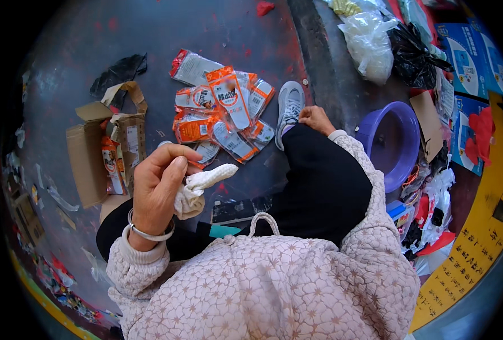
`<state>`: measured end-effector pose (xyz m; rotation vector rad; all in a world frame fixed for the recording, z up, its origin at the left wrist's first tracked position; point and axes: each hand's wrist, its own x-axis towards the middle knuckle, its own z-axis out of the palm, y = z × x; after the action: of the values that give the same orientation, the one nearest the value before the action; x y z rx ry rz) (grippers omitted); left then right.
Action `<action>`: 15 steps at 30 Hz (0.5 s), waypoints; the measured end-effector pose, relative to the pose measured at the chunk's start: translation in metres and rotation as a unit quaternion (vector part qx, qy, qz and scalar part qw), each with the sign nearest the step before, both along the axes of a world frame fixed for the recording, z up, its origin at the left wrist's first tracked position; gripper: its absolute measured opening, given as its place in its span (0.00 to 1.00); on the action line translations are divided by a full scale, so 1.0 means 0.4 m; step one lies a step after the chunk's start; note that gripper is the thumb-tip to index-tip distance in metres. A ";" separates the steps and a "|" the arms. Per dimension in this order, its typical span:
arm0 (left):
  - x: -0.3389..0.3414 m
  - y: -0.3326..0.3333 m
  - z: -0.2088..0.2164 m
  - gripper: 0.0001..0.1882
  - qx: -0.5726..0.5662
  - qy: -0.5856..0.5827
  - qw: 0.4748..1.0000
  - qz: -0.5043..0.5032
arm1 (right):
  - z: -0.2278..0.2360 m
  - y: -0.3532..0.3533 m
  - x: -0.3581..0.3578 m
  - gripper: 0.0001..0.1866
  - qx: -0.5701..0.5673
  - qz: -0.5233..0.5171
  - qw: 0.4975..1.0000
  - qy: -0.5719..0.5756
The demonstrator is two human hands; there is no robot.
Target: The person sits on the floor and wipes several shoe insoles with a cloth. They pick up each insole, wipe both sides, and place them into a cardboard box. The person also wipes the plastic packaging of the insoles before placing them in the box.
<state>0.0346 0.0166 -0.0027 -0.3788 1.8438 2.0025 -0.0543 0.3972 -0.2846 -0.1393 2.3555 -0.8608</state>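
My left hand [161,184] is raised over my bent leg, thumb and fingers drawn together. Against its fingers is a crumpled white textured cloth [206,178] with a finger-like end pointing right. Whether part of the cloth is worn over the lower fingers is hidden. My right hand [318,119] rests by the grey sneaker [290,107] on my foot, its fingers curled near the laces. What those fingers pinch, if anything, is too small to make out. Between the hands and beyond them, orange-and-white flat packets [229,99] lie in a loose pile on the dark floor.
At left stands an opened cardboard box [87,161] with similar packets inside, a black plastic bag [119,73] behind it. To the right are a purple basin [389,141], a clear plastic bag [368,45], a black bag [413,56], blue printed boxes [464,62] and scattered scraps.
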 end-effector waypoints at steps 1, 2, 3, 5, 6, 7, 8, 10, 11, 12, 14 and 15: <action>-0.003 -0.002 -0.009 0.11 -0.002 -0.004 1.000 -0.001 | -0.015 0.009 0.009 0.08 0.002 0.002 1.000 0.011; -0.008 0.009 -0.004 0.10 0.011 -0.008 1.000 0.011 | 0.006 0.001 0.024 0.08 0.001 0.001 1.000 0.024; -0.008 0.009 -0.006 0.10 0.007 -0.017 1.000 0.009 | 0.018 -0.011 0.025 0.08 0.002 0.008 0.999 0.036; -0.005 0.010 -0.009 0.11 -0.002 -0.034 0.999 0.002 | 0.027 -0.026 0.020 0.08 0.023 0.035 0.999 0.035; -0.002 0.011 -0.017 0.10 -0.002 -0.028 1.000 0.000 | 0.030 -0.031 0.019 0.09 0.034 0.047 0.998 0.036; -0.001 0.013 -0.021 0.10 -0.003 -0.031 1.000 -0.001 | 0.029 -0.037 0.017 0.10 0.038 0.083 0.994 0.063; -0.002 0.016 -0.021 0.10 -0.004 -0.029 1.000 -0.003 | 0.029 -0.042 0.010 0.10 0.043 0.116 0.988 0.094; 0.000 0.020 -0.024 0.10 -0.008 -0.022 1.000 -0.004 | 0.024 -0.049 0.005 0.10 0.068 0.197 0.968 0.136; -0.002 0.023 -0.028 0.10 -0.011 -0.016 1.000 -0.003 | 0.021 -0.051 -0.003 0.10 0.089 0.245 0.954 0.147; -0.003 0.025 -0.031 0.10 -0.014 -0.010 1.000 -0.001 | 0.020 -0.054 -0.008 0.10 0.110 0.292 0.937 0.158; -0.003 0.026 -0.035 0.10 -0.015 -0.015 1.000 -0.007 | 0.005 -0.060 -0.004 0.09 0.141 0.328 0.918 0.173; -0.003 0.026 -0.036 0.10 -0.015 -0.017 1.000 -0.009 | -0.004 -0.061 -0.003 0.08 0.157 0.346 0.907 0.180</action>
<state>0.0333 0.0269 -0.0170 -0.4020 1.8524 1.9459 -0.0554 0.3729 -0.2862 -1.0019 2.4557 -0.1070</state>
